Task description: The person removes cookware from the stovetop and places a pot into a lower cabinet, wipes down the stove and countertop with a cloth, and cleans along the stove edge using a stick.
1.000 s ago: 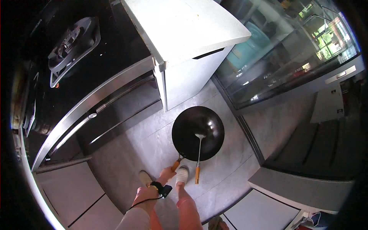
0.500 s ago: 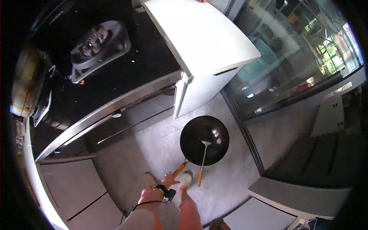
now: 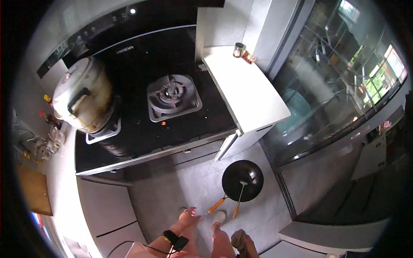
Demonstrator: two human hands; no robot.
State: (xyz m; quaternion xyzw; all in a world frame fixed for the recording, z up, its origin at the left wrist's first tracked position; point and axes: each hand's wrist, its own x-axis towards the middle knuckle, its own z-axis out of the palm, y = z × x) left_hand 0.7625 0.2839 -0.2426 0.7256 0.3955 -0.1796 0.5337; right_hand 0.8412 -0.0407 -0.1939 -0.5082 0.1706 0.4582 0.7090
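A black wok (image 3: 242, 180) with a wooden handle (image 3: 216, 205) rests on the floor. Inside it lies a spatula (image 3: 238, 205), its wooden grip reaching past the rim. My left hand (image 3: 187, 218), with a black band at the wrist, is just left of the wok handle, apart from it, fingers spread and empty. At the bottom my right hand (image 3: 249, 246) is closed on a crumpled dark cloth (image 3: 239, 241).
A stove (image 3: 137, 136) has a bare burner (image 3: 173, 93) and a large stained pot (image 3: 84, 95). Right of it stands a white counter (image 3: 249, 92) with a small jar (image 3: 238, 50). A glass door (image 3: 318, 99) is at the right.
The view has tilted up, showing the whole stove. My left hand has let go of the wok handle and moved left. More of my right hand and the cloth shows.
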